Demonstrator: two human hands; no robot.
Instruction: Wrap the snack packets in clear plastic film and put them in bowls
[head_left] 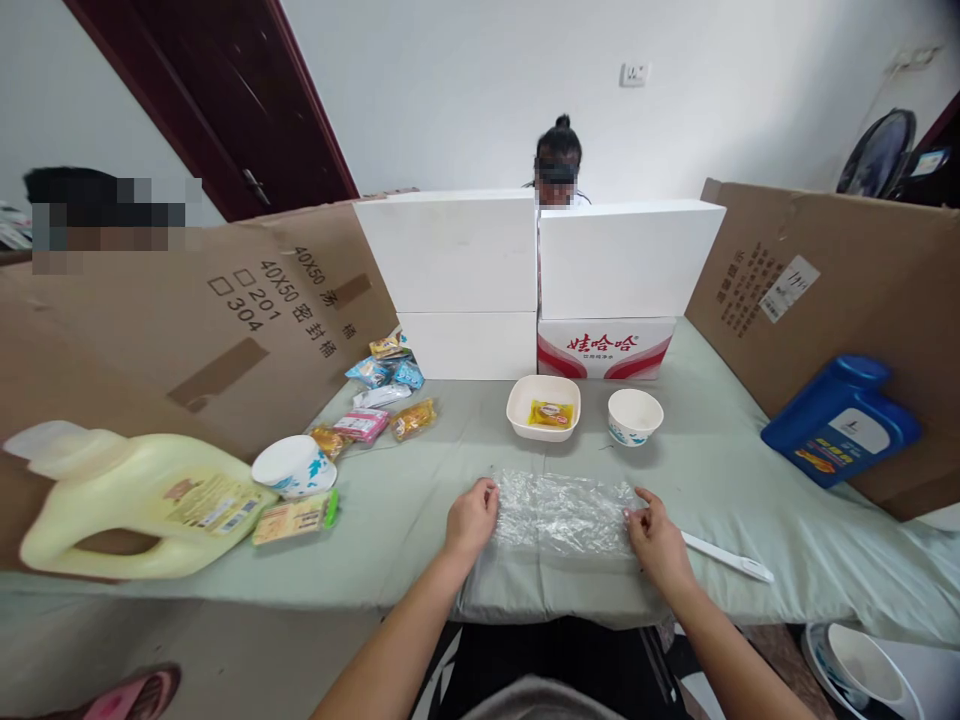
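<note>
A crinkled clear plastic bag (562,515) lies stretched between my two hands near the table's front edge. My left hand (472,520) pinches its left side, fingers closed. At the other side my right hand (656,540) grips the bag's edge between thumb and fingers. Just beyond the bag stands a cream square bowl (517,425) with a yellow wrapped snack (551,414) inside. To its right is a white paper bowl (634,412) with a blue pattern. A white plastic handle (731,558) lies right of my right hand, its left end hidden behind that hand.
On the left are a pale yellow jug (150,460), a tipped paper bowl (289,465), a flat packet (292,517) and several wrapped snacks (364,425). A blue bottle (840,425) leans at right. White boxes (465,255) and cardboard panels (150,350) wall the table (405,520); two people are beyond.
</note>
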